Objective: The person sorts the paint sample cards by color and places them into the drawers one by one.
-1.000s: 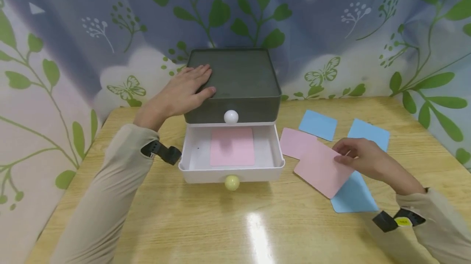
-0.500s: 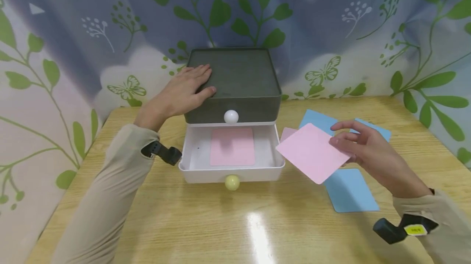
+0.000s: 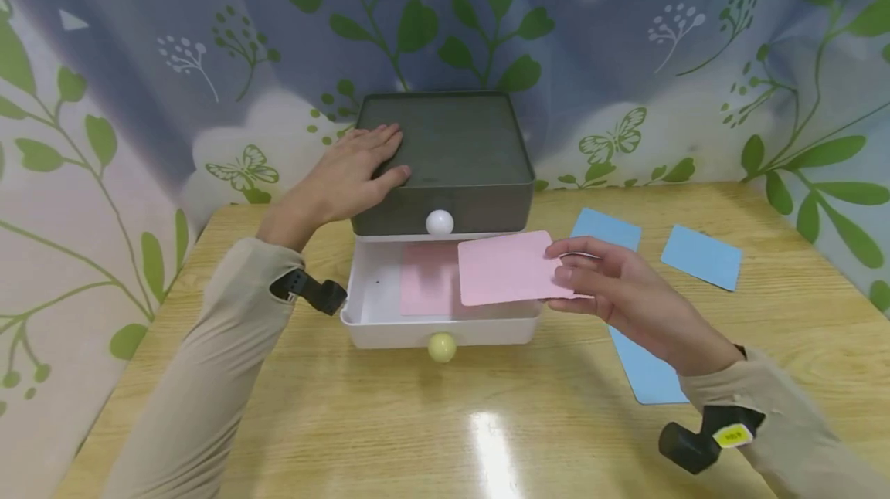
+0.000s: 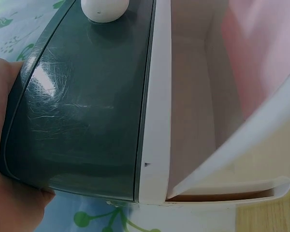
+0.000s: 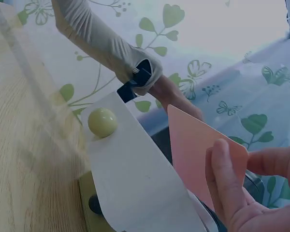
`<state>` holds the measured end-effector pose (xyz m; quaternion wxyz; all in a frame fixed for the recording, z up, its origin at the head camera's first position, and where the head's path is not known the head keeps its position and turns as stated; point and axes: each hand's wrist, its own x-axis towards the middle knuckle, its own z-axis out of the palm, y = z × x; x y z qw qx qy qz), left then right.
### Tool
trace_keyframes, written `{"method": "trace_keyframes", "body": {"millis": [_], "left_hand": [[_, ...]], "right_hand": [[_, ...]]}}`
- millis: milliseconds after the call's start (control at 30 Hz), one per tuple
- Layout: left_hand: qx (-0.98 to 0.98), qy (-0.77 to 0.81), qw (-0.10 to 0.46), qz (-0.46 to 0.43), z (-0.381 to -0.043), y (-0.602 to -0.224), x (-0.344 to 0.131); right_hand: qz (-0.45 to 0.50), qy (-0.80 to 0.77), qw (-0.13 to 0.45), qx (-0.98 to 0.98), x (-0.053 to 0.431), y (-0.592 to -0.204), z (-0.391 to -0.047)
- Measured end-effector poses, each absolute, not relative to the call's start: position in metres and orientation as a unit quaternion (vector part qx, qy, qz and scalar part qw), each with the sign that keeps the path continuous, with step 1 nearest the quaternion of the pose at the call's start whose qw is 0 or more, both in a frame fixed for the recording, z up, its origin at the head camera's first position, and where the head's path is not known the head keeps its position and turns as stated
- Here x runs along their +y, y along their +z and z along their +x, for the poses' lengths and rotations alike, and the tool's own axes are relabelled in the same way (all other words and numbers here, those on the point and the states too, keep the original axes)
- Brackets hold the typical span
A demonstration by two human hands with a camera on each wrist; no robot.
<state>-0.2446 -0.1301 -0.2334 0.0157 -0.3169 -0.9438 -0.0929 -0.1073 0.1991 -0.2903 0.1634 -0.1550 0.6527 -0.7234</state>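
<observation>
My right hand [image 3: 612, 283] pinches a pink card [image 3: 504, 267] between thumb and fingers, over the right part of the pulled-out white drawer [image 3: 375, 333]. The right wrist view shows that card [image 5: 193, 150] beside the drawer front. Another pink card [image 3: 424, 279] lies inside the drawer, partly covered by the held one. My left hand [image 3: 351, 171] rests with extended fingers on the left side of the dark grey box top [image 3: 459, 136]. In the left wrist view, part of this hand [image 4: 9, 193] lies along the box edge.
Several blue cards lie to the right, one by itself [image 3: 702, 257] and another [image 3: 650, 368] partly beneath my right arm. A yellow knob [image 3: 441, 347] sticks out from the drawer front, and a white knob [image 3: 439, 222] from the drawer above. A patterned curtain [image 3: 591, 59] hangs behind.
My right hand has lifted the pink card from among the blue cards and carried it left over the drawer. My left hand has stayed on the box top.
</observation>
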Motion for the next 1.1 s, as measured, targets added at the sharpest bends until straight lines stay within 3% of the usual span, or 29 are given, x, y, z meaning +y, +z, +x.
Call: {"method": "trace_keyframes", "body": {"millis": [267, 600, 900, 1100], "left_hand": [[-0.942, -0.099, 0.023, -0.319, -0.244, -0.233, -0.131], [-0.943, -0.103, 0.027, -0.317, -0.243, -0.231, -0.132], [-0.943, -0.089, 0.013, -0.321, -0.243, -0.233, -0.132], [-0.942, -0.089, 0.016, -0.323, -0.244, -0.232, -0.132]], "right_hand": [[-0.18, -0.696, 0.176, 0.673, 0.186, -0.291, -0.108], [-0.15, -0.662, 0.126, 0.724, 0.21, -0.303, -0.122], [-0.102, -0.327, 0.08, 0.936, 0.249, -0.341, -0.165], [-0.095, -0.252, 0.078, 0.96, 0.254, -0.353, -0.18]]}}
